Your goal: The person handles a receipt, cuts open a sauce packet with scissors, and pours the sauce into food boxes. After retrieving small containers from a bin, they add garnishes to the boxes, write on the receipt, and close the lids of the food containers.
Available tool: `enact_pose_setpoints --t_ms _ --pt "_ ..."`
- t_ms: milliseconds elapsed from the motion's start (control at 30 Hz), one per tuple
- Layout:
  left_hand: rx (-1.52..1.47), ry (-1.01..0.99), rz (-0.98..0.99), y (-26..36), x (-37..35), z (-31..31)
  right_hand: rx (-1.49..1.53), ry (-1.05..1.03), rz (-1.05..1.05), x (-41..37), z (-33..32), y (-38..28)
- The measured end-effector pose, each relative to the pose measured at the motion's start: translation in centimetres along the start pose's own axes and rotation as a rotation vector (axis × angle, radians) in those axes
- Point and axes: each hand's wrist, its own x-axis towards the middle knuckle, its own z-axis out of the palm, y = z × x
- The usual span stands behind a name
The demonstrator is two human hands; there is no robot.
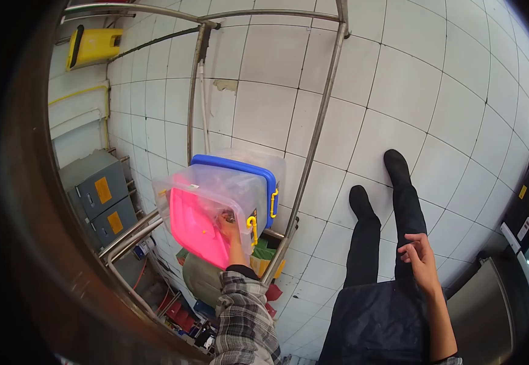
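Observation:
My left hand (229, 228) reaches into a clear plastic storage box (215, 182) with a yellow latch (252, 226) on its side. Its fingers are curled round something small and dark that I cannot make out. A bright pink lid or panel (194, 228) lies against the box beside this hand, with a tiny yellow spot on it. Right behind stands another clear box with a blue rim (234, 163) and a yellow latch of its own. Away to the right, my right hand (421, 261) hangs in front of my dark trousers, fingers loosely bent and apart, holding nothing.
A metal tube rack (324, 115) surrounds the boxes. Grey cases with orange labels (99, 198) and a yellow container (96, 48) are at left. Below the boxes are green and red items. A metal cabinet (480, 310) stands at lower right on the white tiled floor (398, 79).

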Motion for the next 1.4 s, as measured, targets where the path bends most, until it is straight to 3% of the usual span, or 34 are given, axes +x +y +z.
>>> enact_pose_setpoints --t_ms 33,100,167,200,267,333,367,433,500,567,600,633,667,800,867,967,1067,1100,1167,1233,1300,1400 --pt "0.043 0.123 -0.049 0.7 -1.1 -0.4 -0.021 -0.007 -0.005 -0.3 -0.2 -0.1" --pt "0.004 0.15 -0.052 2.2 -2.9 -2.7 -0.079 -0.006 -0.04 -1.0 -0.7 -0.3" --pt "-0.146 0.132 0.132 3.5 -4.6 -5.4 -0.128 0.001 -0.083 -1.6 -1.3 -1.0" --pt "-0.157 0.146 0.135 3.7 -5.3 -5.7 -0.141 0.012 -0.083 -1.8 -1.6 -1.4" --pt "-0.2 0.387 0.368 3.8 -7.6 -5.6 -0.154 0.018 -0.094 -2.7 -2.0 -2.2" --pt "-0.021 0.237 0.315 11.1 -15.0 -12.5 -0.187 0.022 -0.132 -3.2 -2.5 -3.0" --pt "-0.038 0.255 0.313 11.8 -16.4 -12.8 -0.189 0.019 -0.156 -3.7 -2.6 -3.8" --pt "-0.454 0.309 0.15 11.5 -18.7 -13.2 -0.243 -0.02 -0.211 -4.6 -2.7 -5.3" --pt "-0.419 0.474 0.357 11.2 -21.3 -13.0 -0.27 -0.059 -0.277 -5.5 -2.1 -6.3" --pt "-0.982 -0.075 0.008 14.4 -28.0 -17.3 -0.383 -0.266 -0.295 -6.7 -0.9 -8.7" --pt "-1.4 -0.24 -0.24 13.2 -30.3 -15.0 -0.344 -0.362 -0.364 -7.9 0.1 -10.5" --pt "-1.593 -0.433 -0.324 15.2 -34.0 -18.8 -0.306 -0.464 -0.422 -9.3 1.6 -12.4" --pt "-1.632 -0.475 -0.335 16.3 -37.0 -21.4 -0.182 -0.583 -0.306 -11.0 3.0 -14.9" --pt "-1.797 -0.477 -0.296 17.8 -42.9 -30.3 0.002 -0.871 -0.321 -17.2 8.1 -22.1" --pt "-1.826 -0.406 -0.237 16.3 -43.5 -33.9 -0.209 -0.923 -0.668 -18.7 10.4 -24.2" --pt "-1.734 -0.15 -0.105 13.9 -43.0 -40.2 -0.315 -0.874 -0.851 -22.7 14.3 -28.3" --pt "-1.718 0.04 -0.178 9.4 -40.8 -43.0 -0.338 -0.989 -0.82 -24.7 18.9 -31.1" --pt "-1.736 0.048 -0.187 8.0 -39.7 -43.5 -0.324 -1.073 -0.77 -25.0 20.5 -31.4" --pt "-1.479 0.115 -0.29 5.7 -37.5 -44.1 -0.346 -1.097 -0.778 -25.0 23.7 -31.2" --pt "-1.513 0.141 -0.337 5.5 -35.4 -44.9 -0.361 -1.118 -0.791 -25.6 26.3 -30.9" --pt "-1.544 0.158 -0.376 4.9 -33.3 -45.0 -0.452 -1.02 -1.109 -26.3 28.6 -30.6" --pt "-1.604 0.136 -0.331 3.7 -31.1 -44.8 -0.569 -0.889 -1.229 -26.0 31.5 -29.3"
